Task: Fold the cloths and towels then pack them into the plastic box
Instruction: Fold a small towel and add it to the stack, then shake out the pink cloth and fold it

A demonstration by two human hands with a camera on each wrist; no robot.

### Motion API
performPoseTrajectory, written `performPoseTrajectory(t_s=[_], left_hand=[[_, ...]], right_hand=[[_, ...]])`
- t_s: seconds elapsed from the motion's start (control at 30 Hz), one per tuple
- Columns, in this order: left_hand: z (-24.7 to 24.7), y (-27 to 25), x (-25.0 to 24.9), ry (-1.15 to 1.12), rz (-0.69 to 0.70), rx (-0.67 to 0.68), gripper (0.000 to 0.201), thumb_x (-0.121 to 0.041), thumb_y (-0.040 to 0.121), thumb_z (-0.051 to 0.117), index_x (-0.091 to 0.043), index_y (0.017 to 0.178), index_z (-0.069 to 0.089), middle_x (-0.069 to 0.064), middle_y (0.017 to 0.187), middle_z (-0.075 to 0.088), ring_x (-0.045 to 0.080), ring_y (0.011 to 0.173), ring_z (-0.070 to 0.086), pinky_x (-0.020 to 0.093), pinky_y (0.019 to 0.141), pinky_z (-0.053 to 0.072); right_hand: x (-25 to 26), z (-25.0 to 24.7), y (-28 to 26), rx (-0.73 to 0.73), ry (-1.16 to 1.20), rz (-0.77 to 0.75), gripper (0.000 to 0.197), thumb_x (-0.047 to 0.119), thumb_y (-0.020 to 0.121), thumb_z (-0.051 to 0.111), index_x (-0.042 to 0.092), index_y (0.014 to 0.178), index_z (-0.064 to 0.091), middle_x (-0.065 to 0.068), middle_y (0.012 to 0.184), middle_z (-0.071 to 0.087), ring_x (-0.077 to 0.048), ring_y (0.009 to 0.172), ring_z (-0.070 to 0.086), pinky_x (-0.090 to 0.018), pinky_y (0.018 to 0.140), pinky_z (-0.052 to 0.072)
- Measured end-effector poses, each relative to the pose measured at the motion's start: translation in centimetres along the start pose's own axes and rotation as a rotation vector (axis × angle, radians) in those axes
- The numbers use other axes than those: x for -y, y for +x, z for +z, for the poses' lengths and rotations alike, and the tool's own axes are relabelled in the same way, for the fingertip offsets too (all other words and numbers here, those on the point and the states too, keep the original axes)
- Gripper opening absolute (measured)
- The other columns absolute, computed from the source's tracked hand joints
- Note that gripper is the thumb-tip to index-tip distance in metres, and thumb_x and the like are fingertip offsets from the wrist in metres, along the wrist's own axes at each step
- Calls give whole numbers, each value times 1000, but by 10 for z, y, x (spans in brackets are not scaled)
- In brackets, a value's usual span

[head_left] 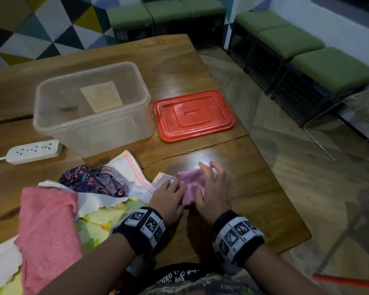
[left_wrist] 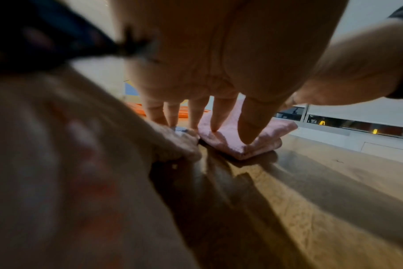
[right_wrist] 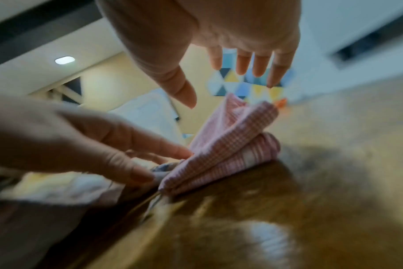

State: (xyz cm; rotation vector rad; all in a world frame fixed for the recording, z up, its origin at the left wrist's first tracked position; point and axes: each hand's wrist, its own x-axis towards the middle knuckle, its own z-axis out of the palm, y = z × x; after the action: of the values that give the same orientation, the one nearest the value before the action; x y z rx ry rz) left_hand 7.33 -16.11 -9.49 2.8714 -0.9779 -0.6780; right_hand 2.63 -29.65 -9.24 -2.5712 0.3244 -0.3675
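Both hands (head_left: 188, 194) on folded pink cloth (head_left: 190, 184), unfolded cloths (head_left: 98, 188) alongside, red lid (head_left: 193, 114) beyond

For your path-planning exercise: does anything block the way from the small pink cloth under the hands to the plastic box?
Nothing visible does. The pink cloth lies on bare table; the plastic box stands open, its red lid set beside it.

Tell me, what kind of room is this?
Probably a lounge or waiting area, not a home laundry: green cushioned stools line the walls, a geometric triangle mural covers one, and the work happens on a wooden table.
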Motion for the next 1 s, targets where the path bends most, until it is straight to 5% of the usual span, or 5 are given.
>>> performPoseTrajectory(t_s=[0.1, 0.27, 0.5, 0.8, 1.0], left_hand=[[0, 3, 3, -123, 12, -18, 61, -31, 91, 46, -18, 146, 25, 2, 155, 19, 24, 139, 24, 38, 113, 26], [-13, -3, 9, -478, 33, -143, 58, -37, 79, 35, -3, 121, 56, 16, 123, 57, 28, 116, 51, 25, 98, 32], [-28, -14, 23, -520, -46, -272, 32, -27, 87, 55, -21, 118, 62, 1, 119, 62, 18, 113, 54, 35, 97, 44], [-65, -50, 49, -519, -235, -301, 33, -23, 89, 59, -21, 121, 58, -2, 119, 62, 10, 110, 54, 20, 92, 38], [-74, -80, 59, -628, -244, -257, 29, -22, 86, 63, -19, 115, 60, -1, 106, 65, 12, 97, 61, 27, 89, 49]], right_hand=[[7, 5, -13, 255, -150, -223, 47, 29, 84, 40, 20, 129, 46, -10, 133, 44, -25, 127, 36, -49, 111, 29], [-9, 16, -14, 668, -251, -121, 89, 63, 72, -18, 24, 146, 14, -10, 157, 9, -26, 145, 4, -44, 115, -4], [-48, -10, 30, 474, -333, -60, 35, 41, 95, 28, 21, 116, 48, -6, 146, 33, -23, 139, 23, -48, 115, 9], [-53, 1, 45, 813, -402, 65, 72, 61, 93, 17, 26, 146, -16, -11, 153, -25, -32, 142, -18, -54, 112, -9], [-1, -7, 30, 521, -177, -131, 46, 35, 94, 45, 21, 137, 36, -9, 148, 29, -27, 139, 22, -43, 115, 17]])
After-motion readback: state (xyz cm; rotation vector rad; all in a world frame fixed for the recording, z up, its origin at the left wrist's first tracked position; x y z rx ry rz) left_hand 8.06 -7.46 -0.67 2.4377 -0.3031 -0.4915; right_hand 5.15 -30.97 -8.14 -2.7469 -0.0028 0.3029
